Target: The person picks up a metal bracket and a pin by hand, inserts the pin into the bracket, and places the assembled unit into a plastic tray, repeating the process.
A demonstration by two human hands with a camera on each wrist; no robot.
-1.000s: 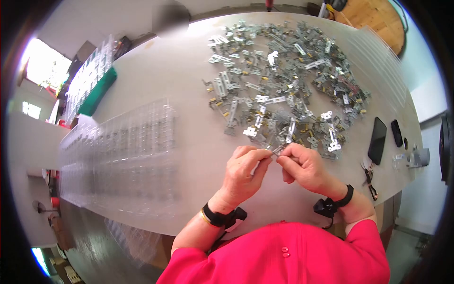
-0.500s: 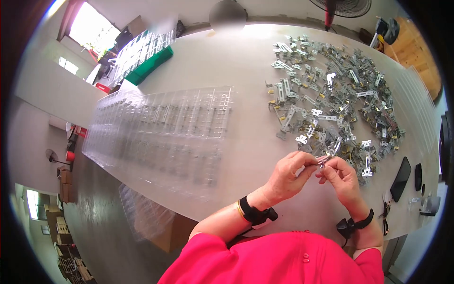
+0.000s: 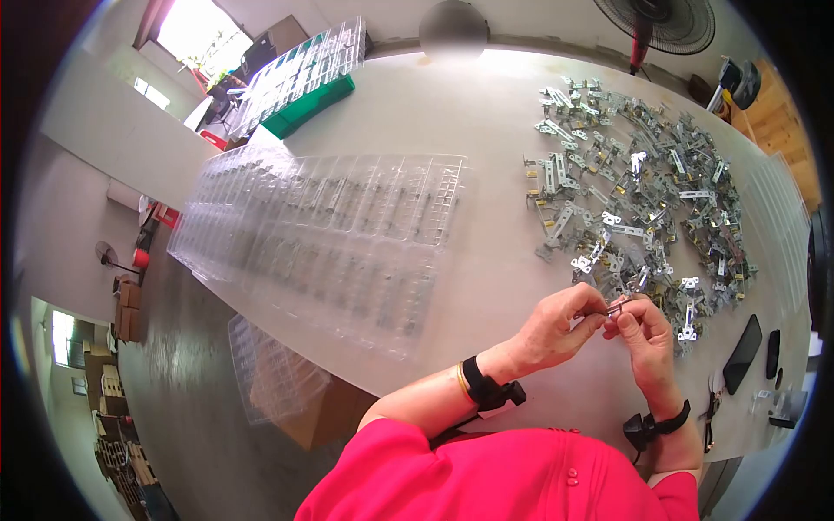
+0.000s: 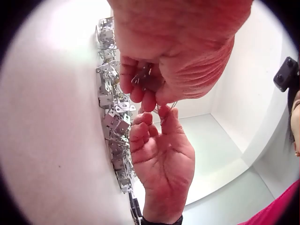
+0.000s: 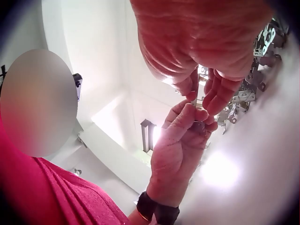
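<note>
In front of the body, both hands meet at the fingertips over the near side of the table. My left hand [image 3: 556, 328] pinches a small metal fitting [image 3: 615, 309], its fingers curled inward. My right hand [image 3: 647, 340] grips the same spot from the other side with thumb and fingers. The left wrist view shows a dark metal piece [image 4: 146, 78] under the curled left fingers. A bright metal part [image 5: 203, 71] shows between the right thumb and fingers in the right wrist view. Fingers hide most of what is held. Just beyond lies a heap of metal hinge-like fittings [image 3: 638, 195].
Clear plastic trays [image 3: 347, 252] with compartments lie at the left, and another clear sheet [image 3: 776, 230] at the right. A green bin [image 3: 308, 106] stands at the far left. Near the right edge are a phone [image 3: 743, 354] and pliers [image 3: 712, 412].
The head view has turned left, so the table and heap appear further right. Both hands stay together at the fingertips, and the small metal fitting between them has changed its angle.
</note>
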